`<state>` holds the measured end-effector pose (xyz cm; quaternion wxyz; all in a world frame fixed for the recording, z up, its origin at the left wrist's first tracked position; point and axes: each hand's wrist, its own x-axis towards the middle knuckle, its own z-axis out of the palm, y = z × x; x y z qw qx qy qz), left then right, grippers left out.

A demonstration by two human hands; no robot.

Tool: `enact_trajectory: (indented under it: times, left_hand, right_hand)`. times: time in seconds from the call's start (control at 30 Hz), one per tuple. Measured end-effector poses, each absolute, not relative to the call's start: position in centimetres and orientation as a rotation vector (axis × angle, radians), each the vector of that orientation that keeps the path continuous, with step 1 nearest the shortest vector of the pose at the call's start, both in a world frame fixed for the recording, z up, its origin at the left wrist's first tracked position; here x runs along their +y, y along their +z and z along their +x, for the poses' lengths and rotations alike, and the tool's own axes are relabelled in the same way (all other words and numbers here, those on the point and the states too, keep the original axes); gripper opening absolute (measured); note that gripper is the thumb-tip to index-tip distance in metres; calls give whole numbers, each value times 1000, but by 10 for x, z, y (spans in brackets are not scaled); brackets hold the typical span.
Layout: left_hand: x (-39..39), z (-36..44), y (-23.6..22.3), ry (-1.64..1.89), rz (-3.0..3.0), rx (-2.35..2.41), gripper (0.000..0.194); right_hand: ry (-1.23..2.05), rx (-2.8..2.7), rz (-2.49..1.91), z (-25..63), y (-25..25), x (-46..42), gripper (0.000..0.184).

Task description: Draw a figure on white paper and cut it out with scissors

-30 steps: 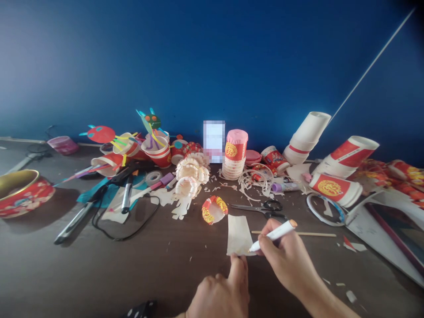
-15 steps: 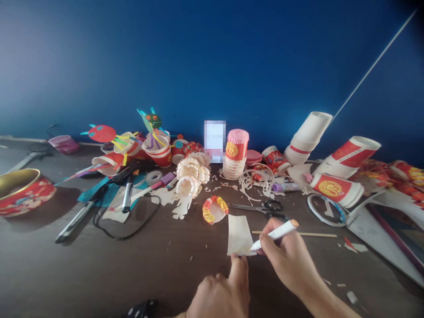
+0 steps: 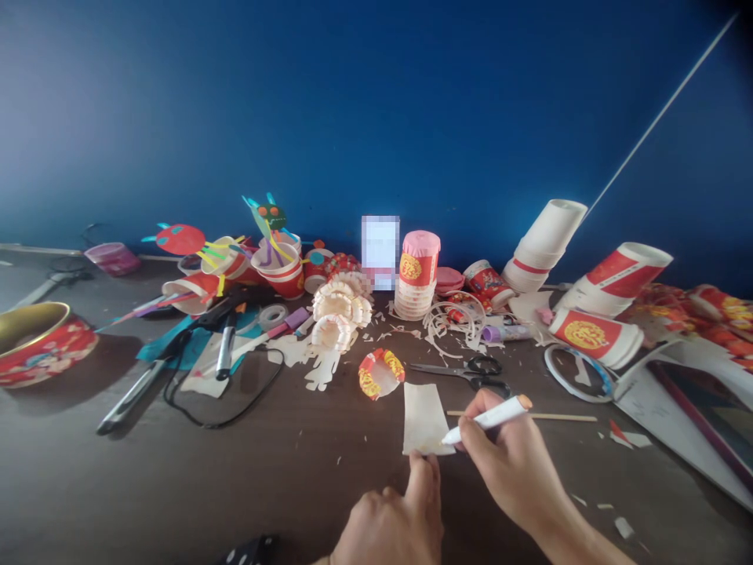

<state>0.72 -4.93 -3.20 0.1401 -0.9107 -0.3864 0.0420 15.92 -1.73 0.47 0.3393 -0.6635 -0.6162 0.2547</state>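
A small cream piece of paper [image 3: 424, 417] lies on the dark brown table [image 3: 306, 486] in front of me. My left hand [image 3: 393, 522] is curled, with one fingertip pressing the paper's near edge. My right hand [image 3: 513, 464] is closed around a white marker [image 3: 488, 417] with an orange end cap, and its tip touches the paper's lower right corner.
Black scissors [image 3: 471, 369] and a thin wooden stick [image 3: 553, 417] lie just beyond my right hand. A cut red-and-yellow cup ring [image 3: 380, 372], stacked paper cups [image 3: 417, 275], decorated cups [image 3: 282, 271], pens, tape and paper scraps crowd the back. A red-and-gold bowl [image 3: 41, 341] sits far left.
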Motion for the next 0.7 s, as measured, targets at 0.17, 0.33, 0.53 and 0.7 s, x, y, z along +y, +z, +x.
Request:
enact_trajectory:
  times: [0.17,0.33,0.53,0.7]
  left_hand:
    - [-49,8,-32,151,-2646,-1109,40]
    - [-49,7,-32,113,-2668,-1143,40]
    - [-50,8,-31,112,-2655,-1127,40]
    - [-50,9,-31,95,-2662,-1142,39]
  right_hand:
    - [706,-1528,-1568,157,5,-20,21]
    - [738,-1584,-1537,157,4,-20,21]
    - [762,-1658,-1592,159,1,-18,18]
    - [722,-1697,-1624,160,-1,-19,18]
